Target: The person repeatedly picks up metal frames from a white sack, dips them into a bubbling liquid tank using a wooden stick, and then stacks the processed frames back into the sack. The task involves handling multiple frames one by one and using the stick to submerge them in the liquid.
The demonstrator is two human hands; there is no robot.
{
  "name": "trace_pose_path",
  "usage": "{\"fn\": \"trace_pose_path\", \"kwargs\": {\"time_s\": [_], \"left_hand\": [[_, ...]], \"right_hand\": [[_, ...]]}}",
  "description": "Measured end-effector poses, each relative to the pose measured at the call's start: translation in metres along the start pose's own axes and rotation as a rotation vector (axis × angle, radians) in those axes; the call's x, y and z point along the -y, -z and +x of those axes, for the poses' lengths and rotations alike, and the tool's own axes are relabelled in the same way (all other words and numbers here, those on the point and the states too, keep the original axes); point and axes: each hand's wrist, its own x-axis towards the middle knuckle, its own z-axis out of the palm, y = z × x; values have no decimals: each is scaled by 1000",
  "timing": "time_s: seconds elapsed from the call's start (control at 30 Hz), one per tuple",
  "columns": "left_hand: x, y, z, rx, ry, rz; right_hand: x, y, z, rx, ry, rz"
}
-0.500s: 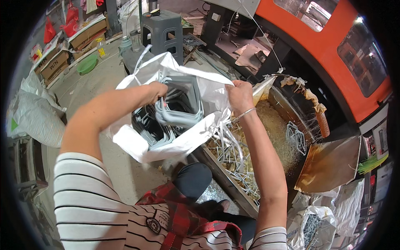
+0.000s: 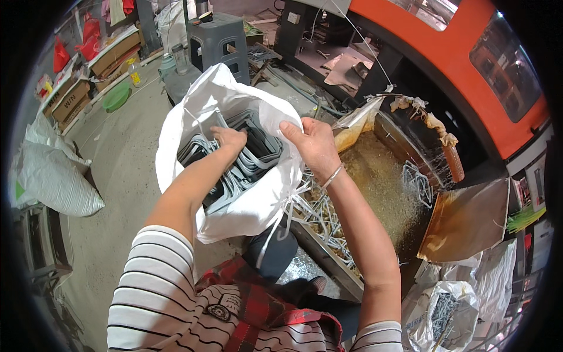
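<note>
A white woven sack [image 2: 240,217] with loose tie strings hangs in front of me, its mouth wide. Grey plastic frames, rounded-square in shape [image 2: 258,138], lie stacked inside it in bunches. My left hand [image 2: 230,138] reaches into the sack, its fingers stretched out over the frames and touching them. At the sack's right rim, my right hand [image 2: 315,145] pinches the fabric between thumb and fingers. The lower part of the stack is hidden by the sack wall and my left forearm.
On the right, a metal trough [image 2: 375,170] holds cloudy brownish water, with thin grey scraps [image 2: 325,217] along its near side. An orange machine [image 2: 422,53] rises behind. A grey stool [image 2: 220,47] stands ahead; full white sacks [image 2: 56,176] sit left. Another sack [image 2: 446,317] holds scraps.
My left hand has lowered the bunch of frames into the sack and let go. The frames now sit deeper. My right hand keeps hold of the rim, which stands higher.
</note>
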Motion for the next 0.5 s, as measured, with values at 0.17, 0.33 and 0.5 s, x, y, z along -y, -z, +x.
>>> {"fn": "trace_pose_path", "kwargs": {"time_s": [0.17, 0.33, 0.5], "left_hand": [[-31, 27, 16, 86, -96, 256], [-86, 123, -46, 144, -610, -140], [-77, 206, -225, 682, -1064, -541]], "right_hand": [[18, 22, -32, -172, 21, -130], [-28, 78, -91, -393, -1, -113], [-85, 126, -189, -563, -249, -293]]}}
